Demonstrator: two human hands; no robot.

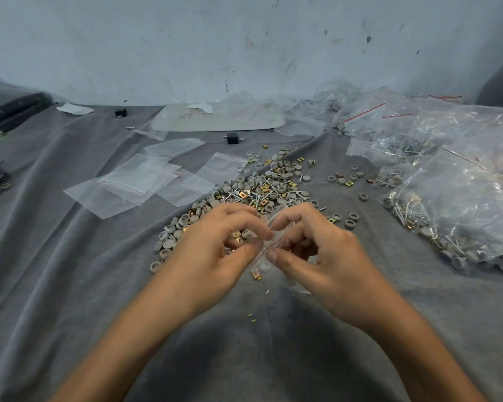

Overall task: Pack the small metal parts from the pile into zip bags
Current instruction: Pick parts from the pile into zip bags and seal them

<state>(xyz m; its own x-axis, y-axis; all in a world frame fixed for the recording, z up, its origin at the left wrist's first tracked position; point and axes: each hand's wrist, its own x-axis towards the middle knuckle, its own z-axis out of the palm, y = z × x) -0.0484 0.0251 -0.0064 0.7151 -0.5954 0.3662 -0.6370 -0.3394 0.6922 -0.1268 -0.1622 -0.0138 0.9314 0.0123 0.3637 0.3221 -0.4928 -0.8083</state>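
Grey cloth (70,271), pile (267,187), zip bag (264,266) between left hand (212,256) and right hand (325,256).

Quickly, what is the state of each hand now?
Left hand: pinches the zip bag at its mouth.
Right hand: pinches the same zip bag.

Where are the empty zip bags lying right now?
In the head view, the empty zip bags lie flat on the grey cloth, left of the pile of parts.
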